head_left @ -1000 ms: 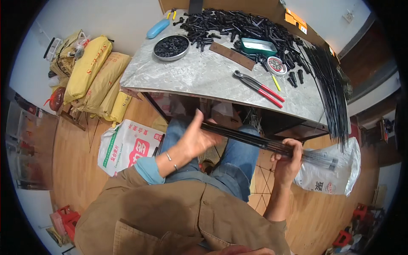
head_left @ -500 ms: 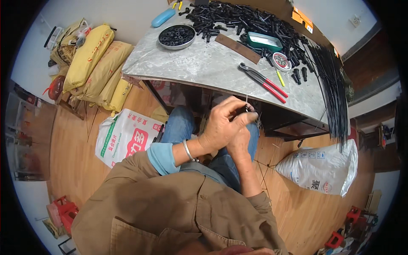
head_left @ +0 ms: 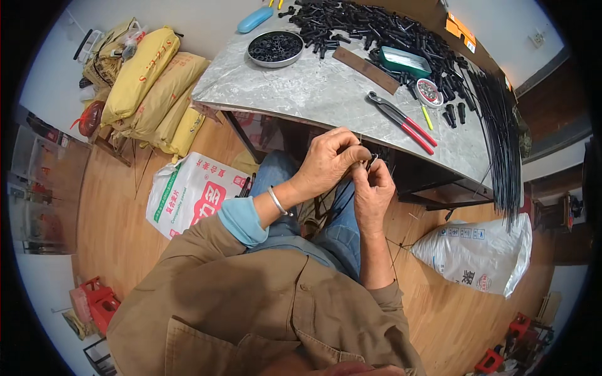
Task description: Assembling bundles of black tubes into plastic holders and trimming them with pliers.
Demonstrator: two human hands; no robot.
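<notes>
Just in front of the table's near edge, above my knees, both hands meet at the fingertips. My left hand (head_left: 324,161), with a silver bangle at its wrist, is closed in a pinch. Thumb and bent fingers of my right hand (head_left: 374,193) also close, right beside it. Between them is a small black piece (head_left: 372,160), mostly hidden by the fingers; its exact kind cannot be made out. Nearest on the tabletop lie the red-handled cutting pliers (head_left: 402,123), their jaws toward the far left.
The grey table (head_left: 251,88) bears a heap of black tubular parts (head_left: 376,31), a dish (head_left: 276,65) of black rings, a brown strip (head_left: 366,70), a green box (head_left: 405,70), a small tub (head_left: 429,100) and long black rods (head_left: 501,144). Sacks (head_left: 166,94) stand left; a white bag (head_left: 470,254) right.
My right hand has come out from behind the left and moved up and right, so the two now meet side by side. The view has shifted a little, moving the table rightward.
</notes>
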